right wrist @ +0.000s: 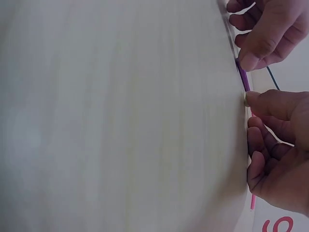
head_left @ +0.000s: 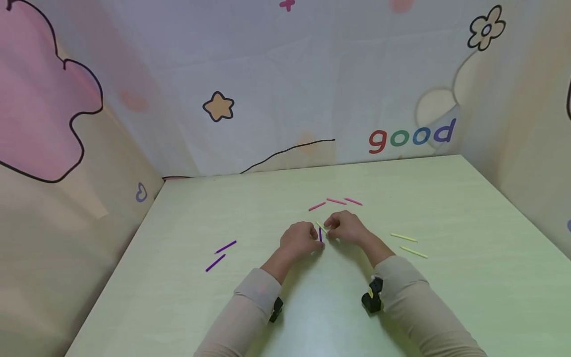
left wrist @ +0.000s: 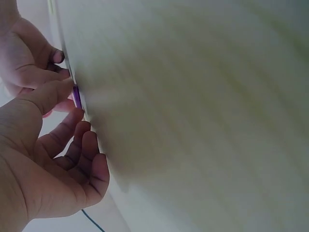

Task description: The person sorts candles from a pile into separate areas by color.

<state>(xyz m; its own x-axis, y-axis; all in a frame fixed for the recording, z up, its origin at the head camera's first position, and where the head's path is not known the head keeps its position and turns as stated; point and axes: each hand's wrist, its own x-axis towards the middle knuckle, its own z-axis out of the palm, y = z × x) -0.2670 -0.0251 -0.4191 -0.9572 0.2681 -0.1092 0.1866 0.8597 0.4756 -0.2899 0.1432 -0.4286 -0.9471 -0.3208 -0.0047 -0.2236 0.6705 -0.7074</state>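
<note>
Near the middle of the table, a purple stick [head_left: 320,235] and a pale yellow stick [head_left: 320,226] lie with their upper parts close together. My left hand [head_left: 300,239] holds the purple stick [left wrist: 77,96] between thumb and index fingertips, the thumb at its near end. From the other side, my right hand [head_left: 349,229] pinches the lower end of the yellow stick, its thumb tip beside the purple stick [right wrist: 243,77]. The fingers partly hide both sticks in the wrist views.
Beyond the hands lie three pink sticks [head_left: 336,201]. Two purple sticks [head_left: 216,263] rest at the left and two yellow sticks [head_left: 414,252] at the right. A printed cloth [head_left: 267,89] stands along the table's [head_left: 156,297] back and sides.
</note>
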